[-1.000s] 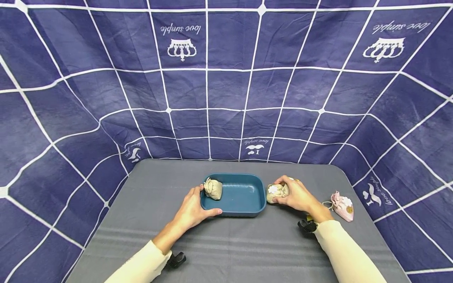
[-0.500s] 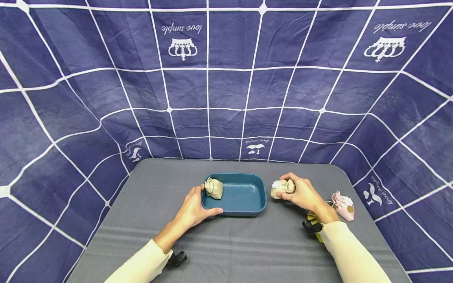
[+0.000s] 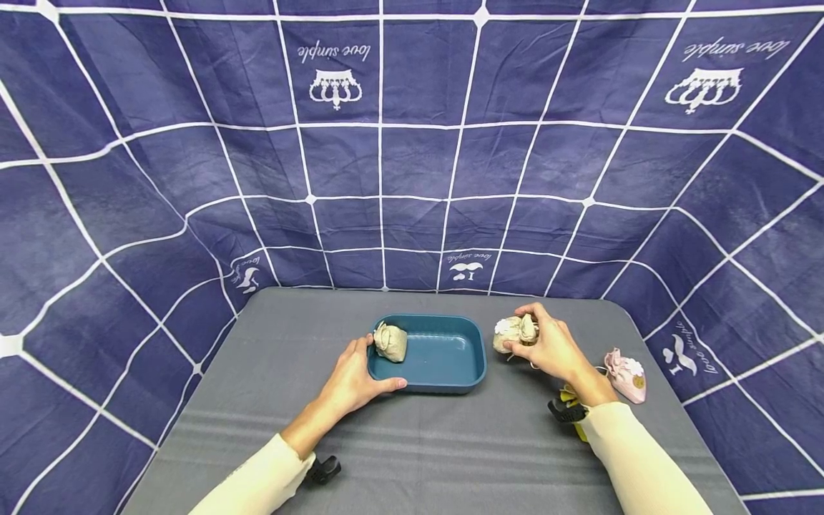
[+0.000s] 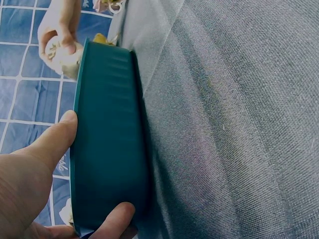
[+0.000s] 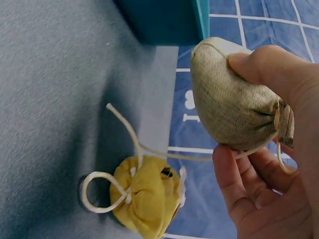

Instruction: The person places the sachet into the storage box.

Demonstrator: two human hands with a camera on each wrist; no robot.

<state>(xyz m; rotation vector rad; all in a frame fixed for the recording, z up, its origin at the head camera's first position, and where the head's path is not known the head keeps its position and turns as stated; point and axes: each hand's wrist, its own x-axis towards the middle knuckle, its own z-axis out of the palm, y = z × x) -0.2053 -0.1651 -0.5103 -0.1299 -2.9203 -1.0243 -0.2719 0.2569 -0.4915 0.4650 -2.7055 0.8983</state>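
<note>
My left hand (image 3: 350, 378) grips the left end of a teal-blue rectangular box (image 3: 444, 361), its thumb along the near rim and its fingers round the end. Inside the box, against its left end, sits a beige cloth drawstring pouch (image 3: 390, 343). To the right of the box, my right hand (image 3: 553, 347) holds a second beige drawstring pouch (image 5: 224, 94) between thumb and fingers, raised over the table. This pouch has a white flower patch, visible in the head view. Its gathered neck and cord lie toward my palm in the right wrist view.
A yellow drawstring pouch (image 5: 144, 194) with a looped cord lies below my right wrist, mostly hidden by it in the head view. Farther right lies a pink pouch (image 3: 627, 375). Grey cloth (image 3: 418, 458) covers the table, and a blue checked curtain (image 3: 412, 164) surrounds it.
My right hand has lifted the beige pouch from beside the box's right end and shifted slightly right with it. My left hand and the box stay in place.
</note>
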